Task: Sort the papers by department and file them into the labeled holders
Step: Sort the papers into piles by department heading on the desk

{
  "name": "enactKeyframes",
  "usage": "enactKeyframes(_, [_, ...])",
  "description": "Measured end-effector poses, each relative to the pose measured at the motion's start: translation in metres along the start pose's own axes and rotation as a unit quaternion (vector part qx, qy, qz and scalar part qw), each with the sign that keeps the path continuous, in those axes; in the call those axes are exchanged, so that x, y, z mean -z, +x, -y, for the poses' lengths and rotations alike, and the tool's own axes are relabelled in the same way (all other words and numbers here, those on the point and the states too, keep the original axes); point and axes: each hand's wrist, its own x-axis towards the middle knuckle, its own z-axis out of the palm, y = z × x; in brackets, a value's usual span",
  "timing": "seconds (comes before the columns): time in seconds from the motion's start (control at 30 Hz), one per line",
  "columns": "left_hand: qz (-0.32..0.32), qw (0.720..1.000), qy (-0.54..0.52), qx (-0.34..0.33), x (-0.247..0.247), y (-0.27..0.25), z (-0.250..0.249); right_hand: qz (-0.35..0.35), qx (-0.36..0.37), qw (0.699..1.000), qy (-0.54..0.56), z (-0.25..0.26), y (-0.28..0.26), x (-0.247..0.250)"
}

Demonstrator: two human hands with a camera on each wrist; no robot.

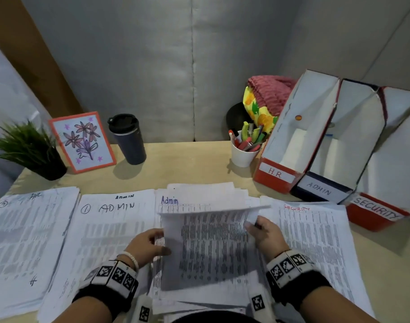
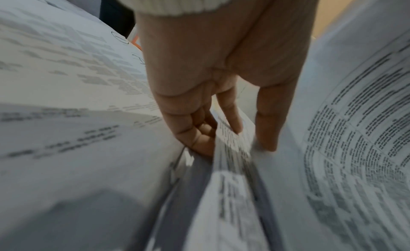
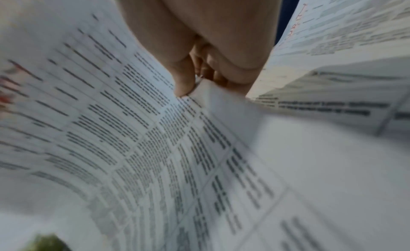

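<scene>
A printed sheet (image 1: 211,241) is lifted off the centre pile (image 1: 199,197), whose top page reads "Admin". My left hand (image 1: 152,243) pinches the sheet's left edge, thumb on top; in the left wrist view the left hand (image 2: 221,137) has its fingers curled at the paper edges. My right hand (image 1: 262,229) pinches the sheet's upper right corner, and the right wrist view shows the right hand (image 3: 199,82) closed on that corner. On the desk lie an HR pile (image 1: 29,229), an ADMIN pile (image 1: 110,229) and a SECURITY pile (image 1: 315,241). Holders marked H.R. (image 1: 277,173), ADMIN (image 1: 320,190) and SECURITY (image 1: 376,210) stand at the right.
Along the back of the desk stand a potted plant (image 1: 33,150), a framed flower drawing (image 1: 82,141), a dark tumbler (image 1: 128,141) and a white cup of pens (image 1: 243,152). Folded cloth (image 1: 267,99) lies behind the cup. Grey wall panels close the back.
</scene>
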Motion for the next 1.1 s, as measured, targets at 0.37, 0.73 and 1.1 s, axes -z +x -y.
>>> enactKeyframes(0.37, [-0.09,0.996,0.002,0.02,-0.011,0.009,0.004,-0.159,-0.055,0.986,0.015,0.005,-0.014,0.159])
enactKeyframes(0.73, [-0.129,0.989,0.052,0.051,-0.004,0.02,0.008,-0.223,-0.149,0.948,-0.17,-0.052,-0.001,0.22])
enactKeyframes(1.1, [-0.082,0.994,-0.058,0.051,-0.007,0.02,0.012,-0.3,-0.053,0.912,-0.274,-0.018,-0.002,0.202])
